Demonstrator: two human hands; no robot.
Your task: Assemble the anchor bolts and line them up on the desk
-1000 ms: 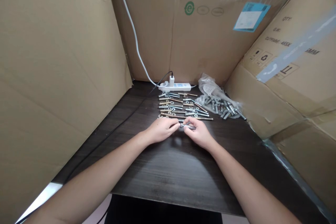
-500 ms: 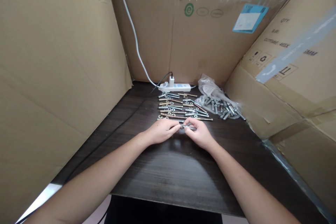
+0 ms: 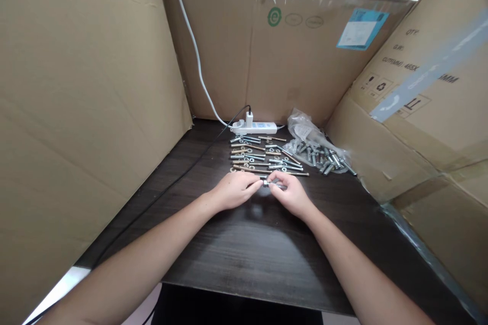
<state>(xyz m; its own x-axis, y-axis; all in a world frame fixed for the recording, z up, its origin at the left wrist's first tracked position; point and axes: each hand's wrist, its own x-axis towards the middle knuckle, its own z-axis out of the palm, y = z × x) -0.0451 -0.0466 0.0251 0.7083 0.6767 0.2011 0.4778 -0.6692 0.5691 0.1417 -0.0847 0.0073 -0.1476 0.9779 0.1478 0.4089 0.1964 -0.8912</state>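
Note:
Between my two hands is a silver bolt (image 3: pixel 266 183), lying roughly sideways just above the table, with a wider nut or head showing in the gap. My left hand (image 3: pixel 237 189) pinches its left end with thumb and fingertips. The shank is gripped by my right hand (image 3: pixel 288 192), and part of it shows under those fingers. Both hands' fingers hide much of the bolt. Just beyond them, rows of loose silver and brass-coloured bolts (image 3: pixel 251 165) lie with washers and nuts (image 3: pixel 249 151) among them.
A clear plastic bag (image 3: pixel 305 127) spilling silver bolts (image 3: pixel 324 157) lies at the back right. Behind the rows sits a white power strip (image 3: pixel 263 127) with a plug and cables. Cardboard walls (image 3: pixel 213 51) enclose the dark table (image 3: pixel 244 249) on three sides.
My right hand has shifted very slightly right, and a little more of the bolt's wider part shows between my fingertips. The rows and the bag stay as they were.

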